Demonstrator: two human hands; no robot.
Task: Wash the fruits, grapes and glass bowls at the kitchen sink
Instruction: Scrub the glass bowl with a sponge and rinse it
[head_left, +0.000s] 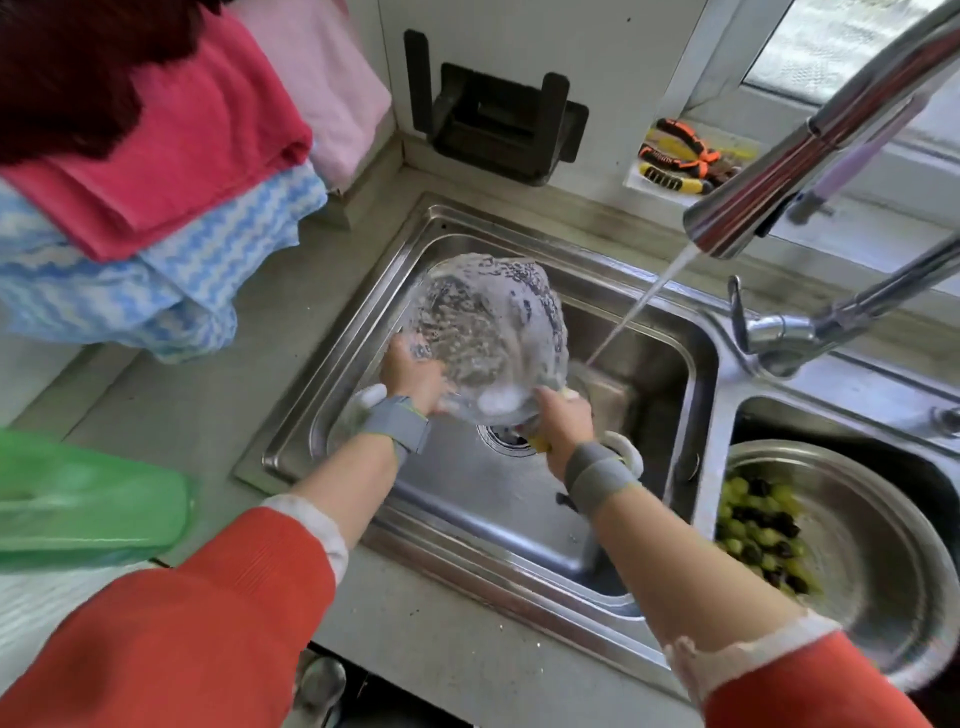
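We observe a clear, soapy glass bowl (485, 332) held tilted over the left basin of a stainless steel double sink (343, 332), above the round drain (506, 439). The left hand (415, 374) grips the bowl's near left rim, fingers curled round the edge. The right hand (566, 421) presses against the bowl's lower right side and appears to hold a yellow sponge (540, 441); we cannot tell how its fingers lie, as they are hidden. Both wrists carry grey straps. A chrome tap (769, 192) runs a stream of water (639, 306) into the basin just right of the bowl. In the right basin, a round steel colander (883, 561) contains green and dark grapes (758, 530). Red, pink and blue cloths (182, 171) hang at the upper left above the table (208, 395).
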